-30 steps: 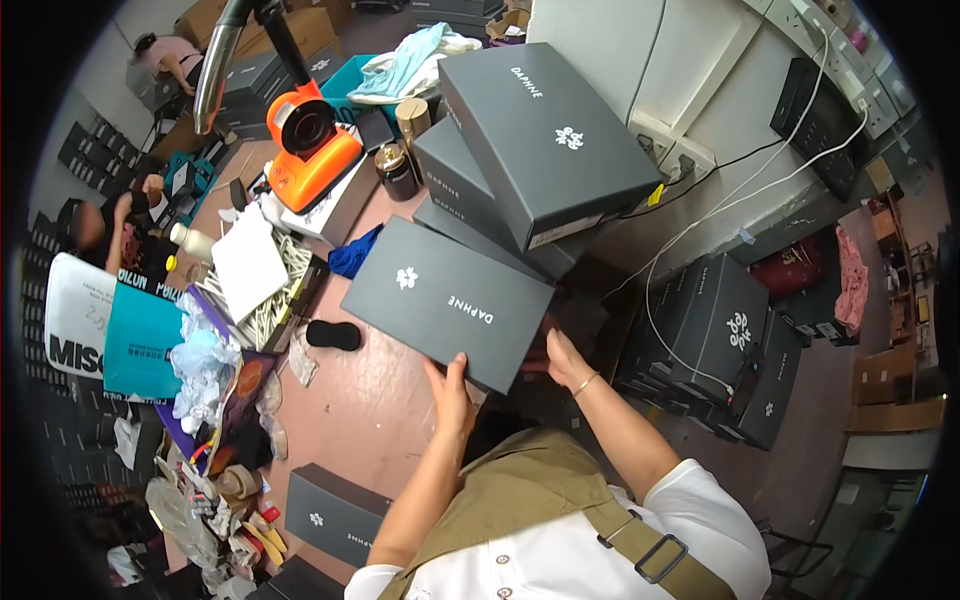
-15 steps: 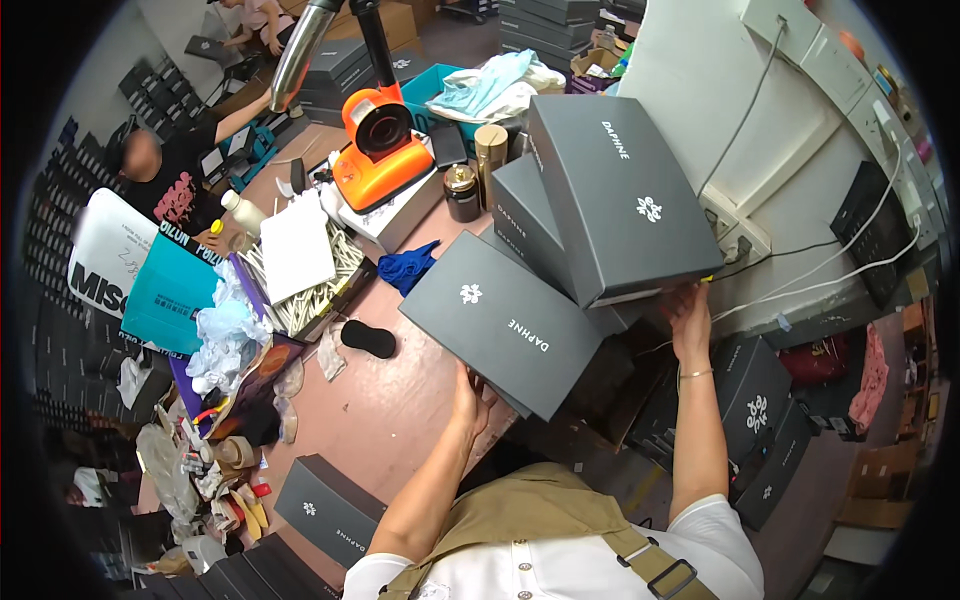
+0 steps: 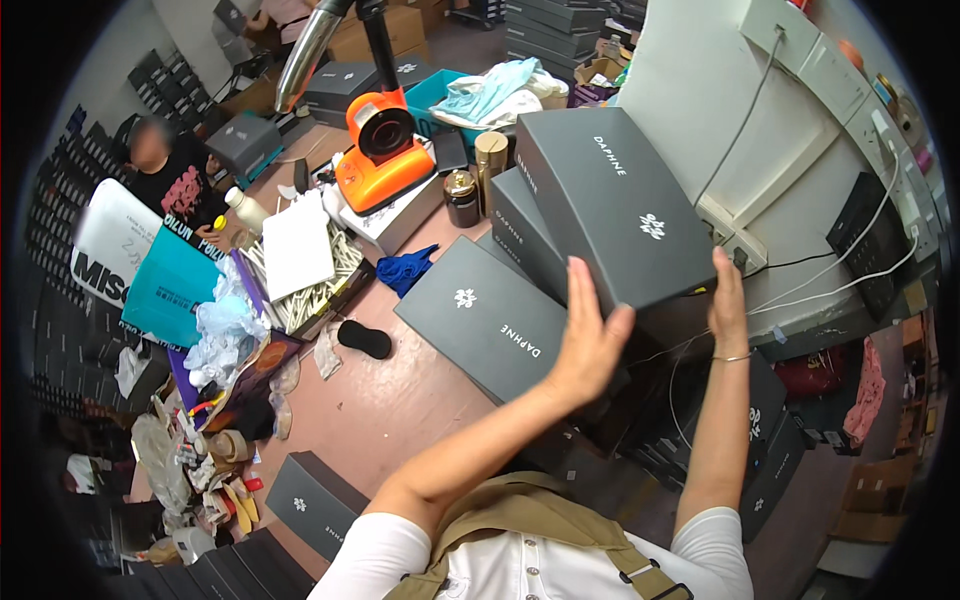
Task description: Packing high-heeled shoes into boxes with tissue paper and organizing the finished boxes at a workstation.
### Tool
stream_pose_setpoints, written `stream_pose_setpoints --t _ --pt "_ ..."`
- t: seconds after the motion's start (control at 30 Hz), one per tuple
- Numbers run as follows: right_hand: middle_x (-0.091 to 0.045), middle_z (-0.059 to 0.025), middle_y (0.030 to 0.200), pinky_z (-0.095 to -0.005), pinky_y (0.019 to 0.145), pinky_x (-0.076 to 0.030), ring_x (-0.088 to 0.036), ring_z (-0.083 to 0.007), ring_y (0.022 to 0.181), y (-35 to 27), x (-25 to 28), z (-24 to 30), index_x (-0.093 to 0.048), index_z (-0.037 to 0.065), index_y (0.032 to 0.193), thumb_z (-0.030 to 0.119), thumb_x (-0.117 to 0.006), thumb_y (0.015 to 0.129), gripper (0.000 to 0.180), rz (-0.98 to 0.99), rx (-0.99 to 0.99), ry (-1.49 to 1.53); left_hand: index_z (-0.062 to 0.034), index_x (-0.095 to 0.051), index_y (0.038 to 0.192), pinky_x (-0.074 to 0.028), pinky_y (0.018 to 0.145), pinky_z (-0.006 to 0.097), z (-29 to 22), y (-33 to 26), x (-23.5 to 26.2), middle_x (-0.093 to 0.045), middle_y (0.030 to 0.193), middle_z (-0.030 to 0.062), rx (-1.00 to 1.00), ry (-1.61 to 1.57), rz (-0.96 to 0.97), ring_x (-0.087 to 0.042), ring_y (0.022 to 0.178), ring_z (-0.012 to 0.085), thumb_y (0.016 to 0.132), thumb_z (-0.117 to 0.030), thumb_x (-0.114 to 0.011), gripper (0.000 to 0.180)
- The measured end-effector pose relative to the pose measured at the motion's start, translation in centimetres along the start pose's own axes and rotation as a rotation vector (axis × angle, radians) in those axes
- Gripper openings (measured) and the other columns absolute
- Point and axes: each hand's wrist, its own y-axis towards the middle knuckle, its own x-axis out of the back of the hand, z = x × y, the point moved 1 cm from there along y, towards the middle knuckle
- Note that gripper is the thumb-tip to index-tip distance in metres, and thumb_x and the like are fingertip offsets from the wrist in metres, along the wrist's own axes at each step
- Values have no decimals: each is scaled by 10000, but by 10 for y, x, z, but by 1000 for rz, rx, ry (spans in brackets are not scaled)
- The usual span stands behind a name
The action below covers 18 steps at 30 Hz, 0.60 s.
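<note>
Left hand (image 3: 590, 345), grip spread, and right hand (image 3: 727, 302) (hold unclear) flank the upper box (image 3: 610, 205).

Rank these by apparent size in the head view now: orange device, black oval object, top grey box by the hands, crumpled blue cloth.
1. Top grey box
2. Orange device
3. Crumpled blue cloth and black oval object: too alike to rank

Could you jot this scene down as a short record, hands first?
Left hand: fingers extended, at the near-left corner of the topmost dark-grey rectangular box
Right hand: at that box's near-right corner; contact unclear
Lower left: another dark-grey rectangular box
Pinkish tabletop: bears a crumpled blue cloth and a black, rounded, oblong object
</note>
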Motion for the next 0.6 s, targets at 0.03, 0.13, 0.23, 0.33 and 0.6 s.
stream_pose_setpoints --t 0.03,0.13,0.23,0.33,0.6 --pt "-592 -104 1150 -279 966 -363 -518 -162 1089 8 12 -1 -578 -84 1133 325 -505 941 458 1 -1 -45 100 64 1410 -69 1137 401 -3 -12 -13 71 1478 324 -53 52 3 33 1402 399 946 -386 -457 851" --pt "-590 -108 1161 -289 975 -359 -516 -179 1097 20 21 -7 -570 -79 1144 325 -496 946 456 -63 49 -161 73 85 1419 -57 1136 404 -7 -33 -16 86 1493 290 -87 0 41 42 1411 365 936 -363 -490 868" --pt "-589 -125 1168 -303 973 -373 -523 -206 1106 11 6 8 -554 -60 1177 291 -490 954 420 -224 181 -426 -21 -116 1458 -266 1084 384 4 -31 27 -145 1496 227 66 -181 146 -210 1378 312 929 -315 -539 738" --pt "-587 -155 1170 -306 926 -428 -552 -232 1073 -30 -25 54 -533 -50 1202 172 -497 955 333 -387 512 -533 -56 -296 1424 -445 954 349 2 -73 96 -418 1351 170 75 -202 39 -503 1189 248 906 -191 -585 607" --pt "-594 -134 1100 -296 768 -490 -598 -190 914 -252 -296 -74 -499 -14 1240 92 -582 871 393 1131 -1 -381 -45 -423 1328 -371 1015 408 32 -321 213 -376 1364 200 220 690 -661 -426 1237 340 816 -156 -662 575"
